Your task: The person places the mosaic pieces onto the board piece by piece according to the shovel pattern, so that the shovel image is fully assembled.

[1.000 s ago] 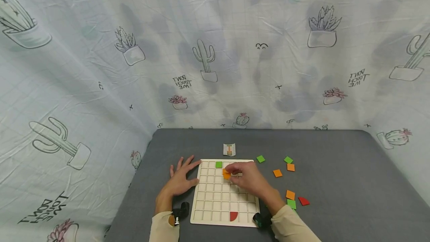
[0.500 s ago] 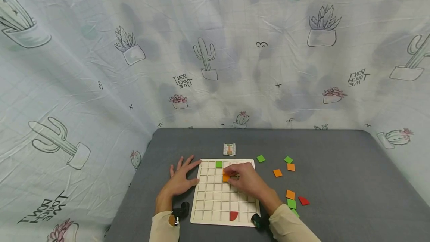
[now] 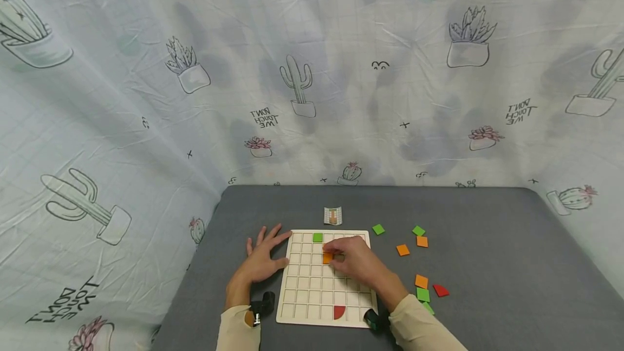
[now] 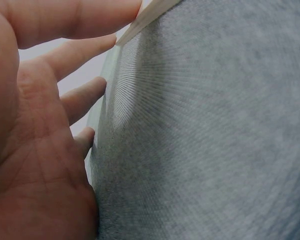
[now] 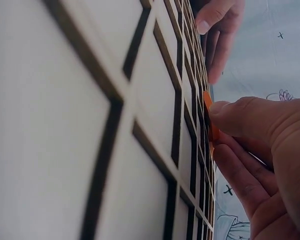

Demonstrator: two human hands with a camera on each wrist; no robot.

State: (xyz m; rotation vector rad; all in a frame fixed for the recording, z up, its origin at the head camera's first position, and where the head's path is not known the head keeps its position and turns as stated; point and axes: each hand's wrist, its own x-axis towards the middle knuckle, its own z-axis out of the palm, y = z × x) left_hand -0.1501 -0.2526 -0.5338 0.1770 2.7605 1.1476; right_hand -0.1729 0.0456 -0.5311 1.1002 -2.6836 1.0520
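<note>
A pale gridded board (image 3: 303,285) lies on the grey table. My left hand (image 3: 260,261) rests at its left side with fingers spread, thumb and index finger touching the edge; the left wrist view shows those fingers (image 4: 80,17) against the rim. Over the board's upper middle, my right hand (image 3: 358,258) pinches an orange square tile (image 3: 327,258) between thumb and fingers, low at the grid, also visible in the right wrist view as an orange tile (image 5: 211,117). A sliver of orange shows above it, mostly hidden by the fingers. A green tile (image 3: 318,238) sits in a top-row cell.
A red quarter-round tile (image 3: 339,312) sits in the board's bottom row. Right of the board lie several loose tiles, among them a green tile (image 3: 378,229), an orange tile (image 3: 402,250) and a red tile (image 3: 441,290). A small pattern card (image 3: 333,216) lies behind the board.
The right hand has shifted slightly left and toward the near side with the orange tile, which now shows a little lower on the grid. The left hand has stayed in place.
</note>
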